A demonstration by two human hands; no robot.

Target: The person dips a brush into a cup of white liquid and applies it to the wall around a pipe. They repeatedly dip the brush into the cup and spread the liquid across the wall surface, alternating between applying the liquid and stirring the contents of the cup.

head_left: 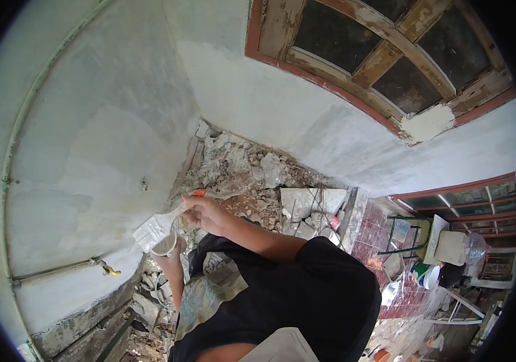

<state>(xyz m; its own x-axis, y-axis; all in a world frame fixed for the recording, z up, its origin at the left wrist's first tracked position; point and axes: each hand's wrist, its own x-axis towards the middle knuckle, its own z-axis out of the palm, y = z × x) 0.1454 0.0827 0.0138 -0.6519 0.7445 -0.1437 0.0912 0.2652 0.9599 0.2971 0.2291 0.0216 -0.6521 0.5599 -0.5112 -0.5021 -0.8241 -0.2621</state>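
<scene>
My right hand [208, 212] grips the handle of a wide paintbrush [153, 231] with pale bristles and an orange handle end. The bristles lie close to the grey plastered wall [89, 151]. Just below the brush, my left hand [172, 256] holds a small round cup [165, 245] by its underside, and the bristles rest at its rim. A black sleeve covers my right upper arm. What the cup holds is hidden.
A heap of broken plaster and rubble [258, 175] lies at the foot of the walls. A pipe with a yellow tap [111, 269] runs along the left wall. A worn wooden window [385, 54] is in the other wall. Chairs and clutter [439, 253] stand on red tiles at right.
</scene>
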